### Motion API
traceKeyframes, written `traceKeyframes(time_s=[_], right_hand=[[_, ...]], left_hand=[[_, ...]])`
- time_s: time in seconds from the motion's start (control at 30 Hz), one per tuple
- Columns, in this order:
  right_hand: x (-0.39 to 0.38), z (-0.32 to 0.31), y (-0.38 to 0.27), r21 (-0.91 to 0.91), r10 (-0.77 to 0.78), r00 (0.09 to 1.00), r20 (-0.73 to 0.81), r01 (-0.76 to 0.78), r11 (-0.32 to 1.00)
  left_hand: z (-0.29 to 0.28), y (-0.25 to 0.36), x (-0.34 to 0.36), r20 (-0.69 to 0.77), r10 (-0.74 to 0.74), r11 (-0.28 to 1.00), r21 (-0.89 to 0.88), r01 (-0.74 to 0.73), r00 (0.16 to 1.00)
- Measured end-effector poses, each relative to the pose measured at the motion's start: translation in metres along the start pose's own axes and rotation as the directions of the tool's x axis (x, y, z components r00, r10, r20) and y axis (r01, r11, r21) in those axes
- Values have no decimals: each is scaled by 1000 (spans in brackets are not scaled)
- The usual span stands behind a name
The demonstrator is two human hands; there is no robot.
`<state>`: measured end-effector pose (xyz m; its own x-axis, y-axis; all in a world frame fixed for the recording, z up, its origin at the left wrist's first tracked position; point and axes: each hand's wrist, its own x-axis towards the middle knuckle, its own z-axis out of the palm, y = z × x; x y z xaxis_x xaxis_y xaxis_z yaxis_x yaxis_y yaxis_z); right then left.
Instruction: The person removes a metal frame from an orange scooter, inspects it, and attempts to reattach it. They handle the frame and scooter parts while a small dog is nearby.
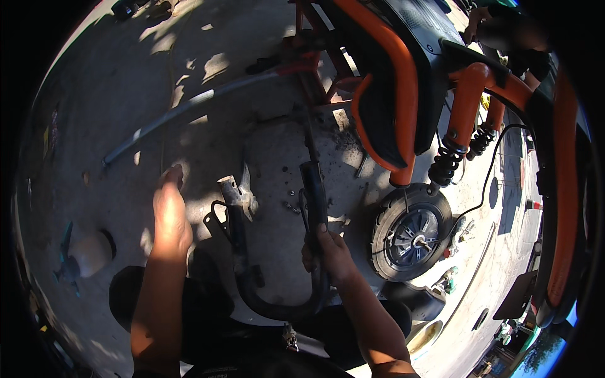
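Observation:
My right hand (331, 255) is wrapped round the right leg of a black U-shaped metal fork (277, 310). The fork's bend sits low, between my knees, and its legs point away from me. A bare metal sleeve (228, 188) shows at the end of the left leg, with a flat bracket beside it. My left hand (171, 211) is raised to the left of the fork, apart from it. It is seen edge-on, its fingers stretched out and holding nothing.
An orange scooter frame (406, 82) with black springs (446, 165) rises at the right. Below it lies a hub-motor wheel (413, 233) with a cable. A long metal bar (189, 101) reaches from a red stand (309, 79). Another person (513, 44) is at the upper right.

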<state>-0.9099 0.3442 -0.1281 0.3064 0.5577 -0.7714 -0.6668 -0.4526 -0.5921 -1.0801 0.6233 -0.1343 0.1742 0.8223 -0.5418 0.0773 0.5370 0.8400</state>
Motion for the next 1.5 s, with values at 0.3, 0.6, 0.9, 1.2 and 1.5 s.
traceKeyframes(time_s=[0.3, 0.6, 0.9, 1.2, 1.5], right_hand=[[-3, -9, -3, 200, -86, 965, 249, 36, 979], [-8, -30, -12, 112, -147, 971, 189, 127, 986], [-10, -42, -29, -244, -235, 972, -22, 223, 944], [2, -42, -9, -287, -276, 958, -74, 244, 926], [1, -36, -15, -276, -216, 950, -223, 151, 949]], left_hand=[[-32, -125, 10, 551, -416, 833, -89, 546, 723], [22, -76, -39, 332, -537, 779, -158, 607, 776], [41, -56, -77, 201, -474, 842, -180, 508, 857], [42, -57, -86, 73, -418, 903, -76, 423, 906], [26, -108, -90, 49, -274, 961, 53, 271, 961]])
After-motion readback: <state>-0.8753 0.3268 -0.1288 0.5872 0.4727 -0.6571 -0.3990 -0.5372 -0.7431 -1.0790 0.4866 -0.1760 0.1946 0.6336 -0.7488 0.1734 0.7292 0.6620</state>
